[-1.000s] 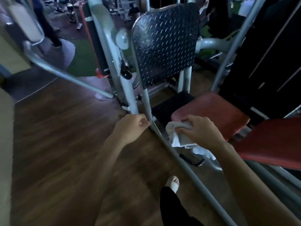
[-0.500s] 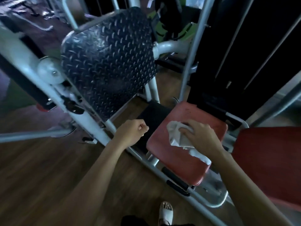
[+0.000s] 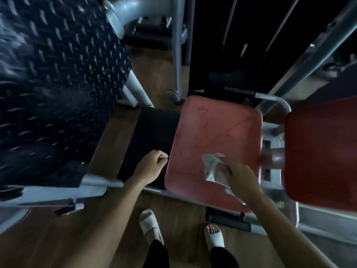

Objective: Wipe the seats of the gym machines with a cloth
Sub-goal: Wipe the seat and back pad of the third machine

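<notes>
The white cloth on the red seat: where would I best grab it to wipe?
Probably at its bunched middle, from above, the way the right hand holds the cloth now. It lies crumpled low on the red seat, so no edge stands up for a sideways grip, and a loose tail trails toward the seat's near edge.

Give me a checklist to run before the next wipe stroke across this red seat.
1. Cloth gripped in right hand: ok.
2. Cloth lying on the red seat: ok.
3. Rest of the seat free of objects: ok, though dark marks show on it.
4. Left hand off the seat: ok, it is curled, holds nothing and sits beside the seat's left edge.
5. Cloth clean enough: cannot tell.
6. Neighbouring red pad already wiped: cannot tell.
</notes>
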`<move>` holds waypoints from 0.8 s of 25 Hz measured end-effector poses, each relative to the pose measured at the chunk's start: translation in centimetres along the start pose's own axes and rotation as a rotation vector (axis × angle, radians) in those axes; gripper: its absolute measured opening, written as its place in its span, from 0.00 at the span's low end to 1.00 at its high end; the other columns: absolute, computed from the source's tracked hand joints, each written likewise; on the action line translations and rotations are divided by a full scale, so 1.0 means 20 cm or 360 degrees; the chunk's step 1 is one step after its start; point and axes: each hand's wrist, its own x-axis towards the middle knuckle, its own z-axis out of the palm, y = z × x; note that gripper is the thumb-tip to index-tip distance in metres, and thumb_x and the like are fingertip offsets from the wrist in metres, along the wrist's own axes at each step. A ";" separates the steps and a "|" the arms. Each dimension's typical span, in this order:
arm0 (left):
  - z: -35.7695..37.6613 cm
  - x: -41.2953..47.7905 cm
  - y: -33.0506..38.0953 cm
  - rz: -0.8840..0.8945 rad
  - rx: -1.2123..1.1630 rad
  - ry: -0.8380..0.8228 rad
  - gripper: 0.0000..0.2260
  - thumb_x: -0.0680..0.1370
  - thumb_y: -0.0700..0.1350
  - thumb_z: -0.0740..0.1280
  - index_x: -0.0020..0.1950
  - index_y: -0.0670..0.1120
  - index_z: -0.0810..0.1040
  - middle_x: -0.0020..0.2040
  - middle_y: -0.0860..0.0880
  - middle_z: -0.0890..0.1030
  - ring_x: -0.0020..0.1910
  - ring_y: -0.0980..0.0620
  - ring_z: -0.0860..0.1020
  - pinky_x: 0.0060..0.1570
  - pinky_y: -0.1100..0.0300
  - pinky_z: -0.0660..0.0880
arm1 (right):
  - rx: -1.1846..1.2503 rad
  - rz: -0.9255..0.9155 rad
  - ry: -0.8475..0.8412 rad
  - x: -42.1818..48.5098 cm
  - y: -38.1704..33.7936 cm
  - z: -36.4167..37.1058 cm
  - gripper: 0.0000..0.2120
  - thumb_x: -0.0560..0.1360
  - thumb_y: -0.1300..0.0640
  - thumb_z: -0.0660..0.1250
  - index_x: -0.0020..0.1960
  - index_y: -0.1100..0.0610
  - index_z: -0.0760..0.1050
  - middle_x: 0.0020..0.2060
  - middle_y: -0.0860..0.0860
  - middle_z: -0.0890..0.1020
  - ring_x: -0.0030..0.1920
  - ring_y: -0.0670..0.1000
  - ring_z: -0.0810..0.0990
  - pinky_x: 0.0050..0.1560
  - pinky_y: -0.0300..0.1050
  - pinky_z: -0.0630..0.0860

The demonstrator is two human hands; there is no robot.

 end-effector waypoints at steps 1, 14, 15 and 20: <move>0.05 0.09 -0.09 0.0026 -0.0004 -0.0032 0.11 0.84 0.47 0.62 0.64 0.49 0.78 0.62 0.51 0.77 0.60 0.52 0.76 0.57 0.58 0.71 | 0.0026 0.0076 0.0024 0.03 0.02 0.11 0.17 0.83 0.52 0.59 0.71 0.44 0.73 0.55 0.53 0.84 0.47 0.54 0.83 0.42 0.44 0.71; 0.61 0.57 -0.44 0.0292 -0.0263 0.0129 0.25 0.86 0.49 0.53 0.82 0.55 0.48 0.82 0.56 0.53 0.81 0.52 0.50 0.79 0.52 0.50 | -0.0260 -0.0438 0.0260 0.32 0.18 1.07 0.27 0.83 0.49 0.61 0.80 0.45 0.58 0.81 0.52 0.54 0.81 0.58 0.49 0.78 0.56 0.48; 0.62 0.56 -0.44 0.0264 -0.0318 0.0144 0.25 0.86 0.50 0.53 0.82 0.56 0.48 0.82 0.57 0.53 0.81 0.53 0.49 0.79 0.53 0.49 | -0.0284 -0.0473 0.0294 0.31 0.16 1.11 0.28 0.82 0.50 0.61 0.80 0.47 0.59 0.81 0.54 0.55 0.81 0.59 0.52 0.78 0.56 0.50; 0.59 0.55 -0.44 0.0231 -0.0352 0.0087 0.24 0.86 0.53 0.51 0.81 0.60 0.47 0.82 0.56 0.51 0.81 0.54 0.45 0.77 0.55 0.46 | -0.0602 -0.0601 0.0477 0.40 0.36 0.98 0.26 0.80 0.53 0.66 0.77 0.51 0.66 0.77 0.55 0.67 0.77 0.60 0.64 0.77 0.58 0.58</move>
